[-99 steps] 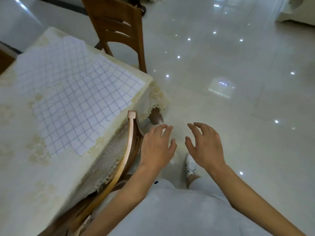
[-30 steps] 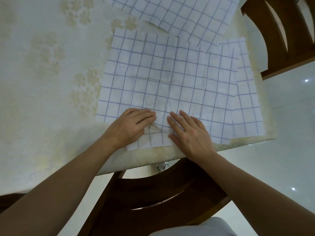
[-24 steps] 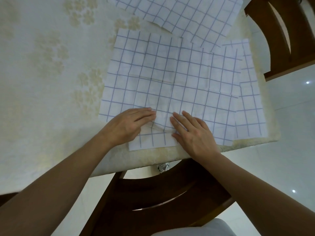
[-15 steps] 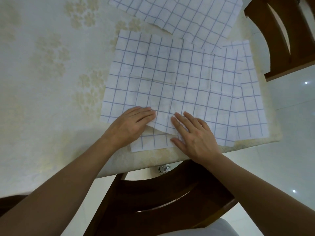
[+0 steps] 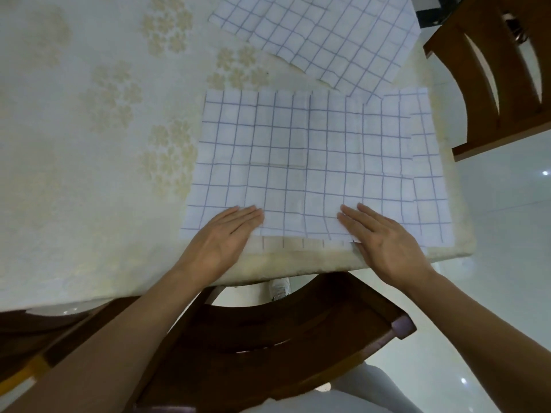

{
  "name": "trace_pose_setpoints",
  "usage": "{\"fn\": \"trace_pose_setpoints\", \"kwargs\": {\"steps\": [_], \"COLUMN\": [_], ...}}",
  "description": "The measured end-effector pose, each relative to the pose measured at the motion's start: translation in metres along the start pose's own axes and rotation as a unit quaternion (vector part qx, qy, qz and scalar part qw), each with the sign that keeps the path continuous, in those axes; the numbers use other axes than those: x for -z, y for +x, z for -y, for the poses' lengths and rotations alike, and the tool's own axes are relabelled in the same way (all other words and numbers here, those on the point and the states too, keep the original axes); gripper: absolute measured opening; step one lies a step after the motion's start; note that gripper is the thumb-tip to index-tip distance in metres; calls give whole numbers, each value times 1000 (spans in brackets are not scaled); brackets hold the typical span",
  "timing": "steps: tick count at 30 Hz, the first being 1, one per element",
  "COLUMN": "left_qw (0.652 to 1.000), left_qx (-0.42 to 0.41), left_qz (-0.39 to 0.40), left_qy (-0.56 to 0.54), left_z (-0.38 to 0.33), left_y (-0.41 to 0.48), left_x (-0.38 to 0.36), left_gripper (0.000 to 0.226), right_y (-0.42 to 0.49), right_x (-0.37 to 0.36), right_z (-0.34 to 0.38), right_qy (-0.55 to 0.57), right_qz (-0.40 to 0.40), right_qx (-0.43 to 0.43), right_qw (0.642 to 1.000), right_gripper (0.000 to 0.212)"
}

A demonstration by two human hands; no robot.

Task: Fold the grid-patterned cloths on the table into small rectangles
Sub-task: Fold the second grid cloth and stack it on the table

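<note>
At the left, the counter (image 5: 89, 129) wears a cream covering printed with pale flower clusters. The left hand (image 5: 222, 238) lies palm down on the near left corner of the top grid-patterned cloth (image 5: 298, 162), its fingers (image 5: 246, 216) straight, close together and pressing flat, gripping nothing. This cloth is spread open toward the counter's right end, its near edge just short of the counter's rim and faint crease lines crossing its middle. Between the 2 hands a thin strip of more grid fabric peeks out from under that near edge. Below the rim, the curved wooden back of a near chair (image 5: 268, 347) sits between the forearms, and a white shoe (image 5: 278, 289) shows through its gap. The right hand (image 5: 384, 242) rests on the cloth's near right part, its fingers (image 5: 354, 217) straight, slightly spread and holding nothing. A 2nd cloth (image 5: 429, 186) sticks out from beneath along the right side; whether the near strip belongs to it I cannot tell. A 3rd cloth (image 5: 322, 34) lies farther back, turned at an angle, its near corner meeting the top cloth's far edge. A 2nd chair (image 5: 501, 79) stands at the far right on the glossy pale floor (image 5: 507, 234).
</note>
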State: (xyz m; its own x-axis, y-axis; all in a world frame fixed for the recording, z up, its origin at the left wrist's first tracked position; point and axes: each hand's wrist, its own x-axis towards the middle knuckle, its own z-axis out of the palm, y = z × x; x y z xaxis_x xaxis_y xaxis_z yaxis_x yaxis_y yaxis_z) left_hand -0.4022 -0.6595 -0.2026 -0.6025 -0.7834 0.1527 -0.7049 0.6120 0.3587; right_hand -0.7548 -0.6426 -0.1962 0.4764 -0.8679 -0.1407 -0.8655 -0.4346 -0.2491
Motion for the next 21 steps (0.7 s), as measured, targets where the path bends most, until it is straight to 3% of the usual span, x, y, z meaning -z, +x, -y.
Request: {"fn": "trace_pose_setpoints", "kwargs": {"steps": [5, 9, 15, 18, 21], "left_qw": [998, 991, 987, 980, 975], "left_qx": [60, 117, 155, 192, 216], "left_qz": [36, 58, 37, 47, 55], "left_qy": [-4, -18, -5, -4, 2], "left_z": [-22, -59, -108, -129, -149], "left_y": [-25, -36, -50, -58, -64], "left_x": [11, 20, 28, 35, 48], "left_gripper": [48, 66, 49, 44, 37], "right_y": [-26, -47, -78, -87, -93], "right_x": [2, 7, 22, 36, 49], "right_z": [-18, -27, -40, -37, -38], "right_qy": [35, 61, 52, 48, 39], "right_qz": [-15, -51, -83, -74, -56], "right_qx": [-2, 54, 96, 75, 86], "right_qw": [999, 995, 991, 993, 994], "right_gripper": [52, 41, 33, 54, 63]}}
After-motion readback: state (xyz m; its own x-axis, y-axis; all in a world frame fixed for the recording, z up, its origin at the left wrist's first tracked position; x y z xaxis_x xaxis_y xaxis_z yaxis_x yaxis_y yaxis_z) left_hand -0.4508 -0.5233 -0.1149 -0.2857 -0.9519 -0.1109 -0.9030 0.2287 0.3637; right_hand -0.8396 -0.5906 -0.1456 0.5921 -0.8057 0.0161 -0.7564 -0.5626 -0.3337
